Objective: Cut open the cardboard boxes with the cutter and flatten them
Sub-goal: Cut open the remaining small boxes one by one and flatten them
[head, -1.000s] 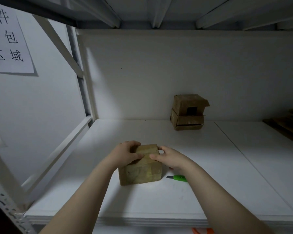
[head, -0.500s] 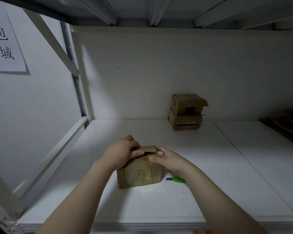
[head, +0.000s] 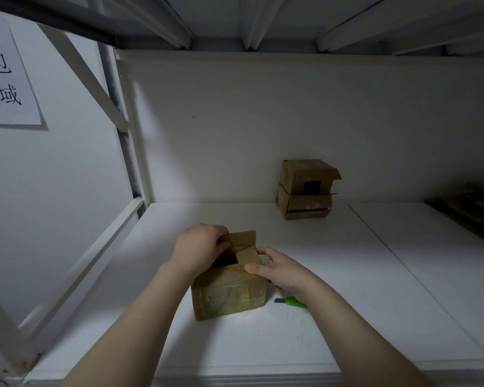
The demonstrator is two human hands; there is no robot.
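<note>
A small brown cardboard box (head: 229,294) with tape on its front stands on the white shelf (head: 347,289) in front of me. Its top flaps are lifted and a dark opening shows inside. My left hand (head: 200,248) grips the far left flap, fingers curled over its edge. My right hand (head: 277,268) holds the box's upper right corner, thumb on the front edge. A green cutter (head: 292,302) lies on the shelf just right of the box, partly hidden under my right wrist.
Two more brown boxes (head: 305,189) are stacked against the back wall. Flat brown cardboard (head: 470,208) lies at the far right. A white frame post and diagonal brace (head: 123,135) close the left side; a paper sign (head: 6,79) hangs on the left wall.
The box's top flaps, flat a second ago, now stand lifted with the inside showing. My left hand has curled onto the far flap; my right hand slid to the right corner.
</note>
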